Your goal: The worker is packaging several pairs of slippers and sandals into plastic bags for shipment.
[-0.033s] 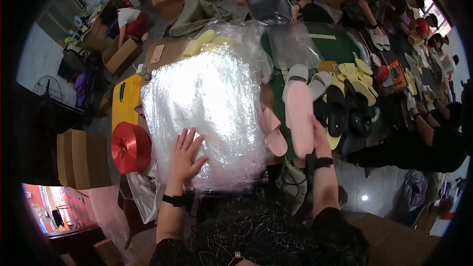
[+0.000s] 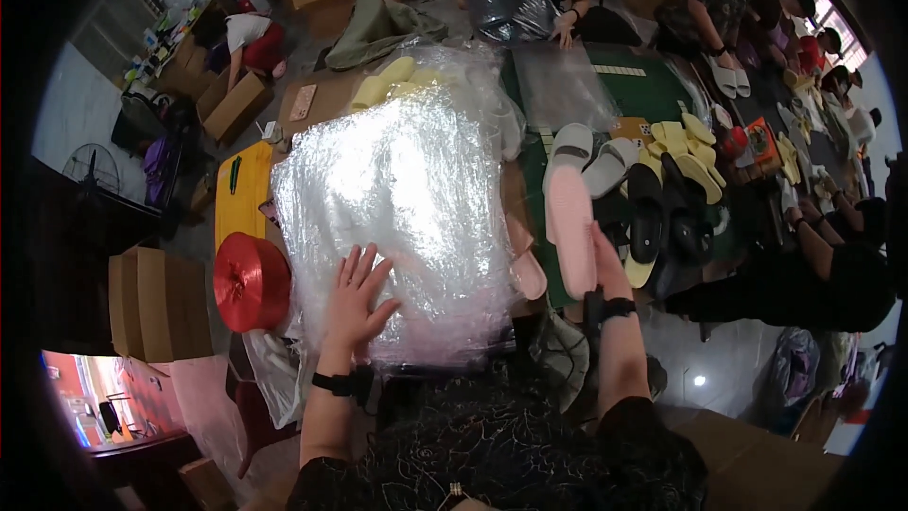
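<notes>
Spread flat, my left hand [image 2: 358,297] presses on the near part of a stack of shiny clear plastic bags [image 2: 407,199]. My right hand [image 2: 611,265] grips a pink slipper [image 2: 572,237] by its side, with the pale ribbed sole facing up. A second pink slipper [image 2: 528,276] lies between the bags and the held one, partly covered by the bag edge. Grey slippers [image 2: 610,165] sit just beyond the held slipper. Black slippers [image 2: 646,213] and yellow slippers [image 2: 695,166] are grouped to its right.
On the left stand a roll of red plastic twine [image 2: 251,282], a yellow sheet [image 2: 242,194] with a dark pen, and cardboard boxes [image 2: 161,305]. Across the green table [image 2: 619,85], a person handles a dark plastic bag [image 2: 513,2]. More people work along the right.
My right hand has brought the pink slipper slightly left and nearer, covering more of the second one. Across the table, the person's dark bag and hand have shifted. My left hand stays put.
</notes>
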A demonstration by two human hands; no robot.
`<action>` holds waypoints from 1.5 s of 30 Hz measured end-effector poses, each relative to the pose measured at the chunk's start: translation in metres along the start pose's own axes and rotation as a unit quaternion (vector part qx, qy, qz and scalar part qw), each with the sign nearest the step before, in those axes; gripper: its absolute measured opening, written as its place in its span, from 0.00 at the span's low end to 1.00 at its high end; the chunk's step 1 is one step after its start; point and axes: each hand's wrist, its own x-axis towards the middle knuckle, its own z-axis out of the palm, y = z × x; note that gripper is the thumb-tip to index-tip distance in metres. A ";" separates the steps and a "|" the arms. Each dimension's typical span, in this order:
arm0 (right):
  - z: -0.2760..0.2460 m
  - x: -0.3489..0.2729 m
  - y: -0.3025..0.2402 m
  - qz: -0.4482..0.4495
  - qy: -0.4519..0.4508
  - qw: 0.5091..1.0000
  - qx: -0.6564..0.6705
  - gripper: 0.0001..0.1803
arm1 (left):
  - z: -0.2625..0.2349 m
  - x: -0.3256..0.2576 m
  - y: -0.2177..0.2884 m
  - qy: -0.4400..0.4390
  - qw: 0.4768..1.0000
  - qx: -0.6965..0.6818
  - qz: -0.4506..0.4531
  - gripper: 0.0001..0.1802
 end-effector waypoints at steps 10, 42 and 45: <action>0.072 -0.036 0.059 -0.339 0.170 0.668 -0.640 0.23 | 0.001 -0.006 -0.008 0.006 1.000 -0.006 -0.011 0.34; 0.089 0.076 0.160 -0.118 0.326 0.500 -0.794 0.57 | -0.004 -0.004 0.003 -0.001 1.000 0.002 -0.023 0.34; 0.077 0.083 0.151 -0.127 0.332 0.459 -0.814 0.56 | 0.000 0.002 0.002 -0.004 1.000 -0.002 -0.009 0.34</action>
